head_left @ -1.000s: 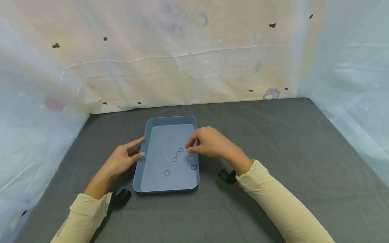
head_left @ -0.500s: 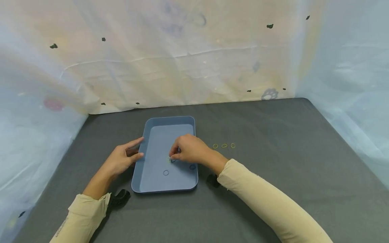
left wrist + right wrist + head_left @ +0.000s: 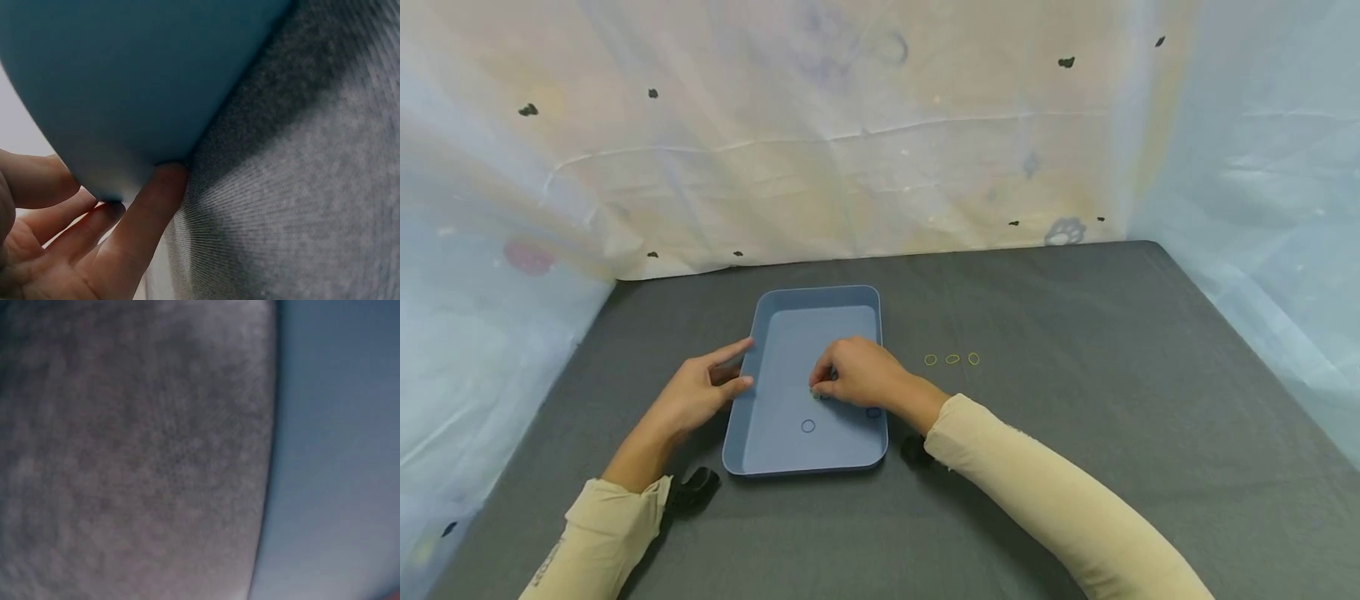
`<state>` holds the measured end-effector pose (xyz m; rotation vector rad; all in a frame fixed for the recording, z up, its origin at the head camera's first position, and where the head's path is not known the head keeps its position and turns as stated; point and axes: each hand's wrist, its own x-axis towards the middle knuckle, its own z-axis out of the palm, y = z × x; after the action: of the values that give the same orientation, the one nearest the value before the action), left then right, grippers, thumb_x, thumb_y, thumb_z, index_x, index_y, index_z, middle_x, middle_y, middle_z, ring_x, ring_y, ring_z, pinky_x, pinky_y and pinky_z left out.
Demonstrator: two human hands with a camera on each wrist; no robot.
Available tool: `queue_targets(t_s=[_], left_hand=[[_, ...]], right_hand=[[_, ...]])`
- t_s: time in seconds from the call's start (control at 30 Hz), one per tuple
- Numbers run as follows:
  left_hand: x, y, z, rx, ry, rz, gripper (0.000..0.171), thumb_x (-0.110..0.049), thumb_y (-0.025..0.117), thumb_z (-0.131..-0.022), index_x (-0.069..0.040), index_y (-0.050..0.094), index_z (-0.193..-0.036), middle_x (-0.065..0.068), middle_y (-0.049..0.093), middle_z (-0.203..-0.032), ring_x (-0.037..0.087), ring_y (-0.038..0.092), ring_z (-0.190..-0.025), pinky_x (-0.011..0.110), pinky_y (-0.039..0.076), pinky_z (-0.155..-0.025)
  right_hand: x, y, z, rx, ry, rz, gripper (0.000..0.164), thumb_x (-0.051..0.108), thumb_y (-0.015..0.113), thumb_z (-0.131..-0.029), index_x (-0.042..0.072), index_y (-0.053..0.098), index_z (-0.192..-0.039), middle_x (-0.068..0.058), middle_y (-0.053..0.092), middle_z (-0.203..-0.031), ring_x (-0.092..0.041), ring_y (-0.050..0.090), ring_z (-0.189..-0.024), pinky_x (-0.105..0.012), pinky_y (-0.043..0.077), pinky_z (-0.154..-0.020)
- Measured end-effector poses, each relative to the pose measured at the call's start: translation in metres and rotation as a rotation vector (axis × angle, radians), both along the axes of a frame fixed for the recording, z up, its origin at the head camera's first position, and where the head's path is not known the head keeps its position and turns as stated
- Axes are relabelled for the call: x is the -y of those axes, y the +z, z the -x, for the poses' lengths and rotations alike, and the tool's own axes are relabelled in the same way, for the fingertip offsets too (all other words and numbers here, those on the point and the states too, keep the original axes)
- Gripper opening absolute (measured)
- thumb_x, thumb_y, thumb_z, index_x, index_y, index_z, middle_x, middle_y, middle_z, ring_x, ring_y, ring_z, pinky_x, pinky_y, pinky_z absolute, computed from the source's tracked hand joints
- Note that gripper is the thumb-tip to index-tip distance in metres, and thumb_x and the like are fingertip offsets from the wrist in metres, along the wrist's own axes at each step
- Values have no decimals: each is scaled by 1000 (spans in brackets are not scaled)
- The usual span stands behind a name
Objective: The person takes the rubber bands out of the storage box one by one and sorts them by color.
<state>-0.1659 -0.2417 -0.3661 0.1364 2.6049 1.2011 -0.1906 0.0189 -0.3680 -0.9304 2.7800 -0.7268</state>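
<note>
Your head view looked forward and down onto the tray (image 3: 782, 446); your wrist views shared it, side-on, close.

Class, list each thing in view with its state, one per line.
Cloth: spread out
Tray: upright on the cloth
Three yellow rings: on the cloth, in a row, apart
Two dark rings: inside the tray, apart
Left hand: touching the tray's side
Right hand: over the tray, grip unclear

Your left grip (image 3: 694, 393): thumb and forefinger spread. Your right grip (image 3: 857, 372): fingers bent, tips near thumb. Right forearm (image 3: 1051, 493) slants inward.
</note>
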Motion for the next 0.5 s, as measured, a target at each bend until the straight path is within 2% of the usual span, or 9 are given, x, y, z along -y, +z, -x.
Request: queue_targets(t_s=[0.3,0.5], left_hand=[[-2,1,1,-1,5,32,66,-17,61,-101,-23,29,-158,32,42,-150,45,52,-132,50,57,-92],[-3,2,-1,-9,6,38,66,-17,60,-101,-23,29,-158,33,40,-151,47,50,-133,51,57,-93]], right_hand=[[0,0,2,-2,27,-47,9,28,75,-91,26,80,-98,12,74,-102,-6,65,-100,-25,54,-84],[2,-2,1,-13,27,-67,9,30,75,-90,27,79,-98,13,74,-100,-5,65,-99,-25,55,-84]])
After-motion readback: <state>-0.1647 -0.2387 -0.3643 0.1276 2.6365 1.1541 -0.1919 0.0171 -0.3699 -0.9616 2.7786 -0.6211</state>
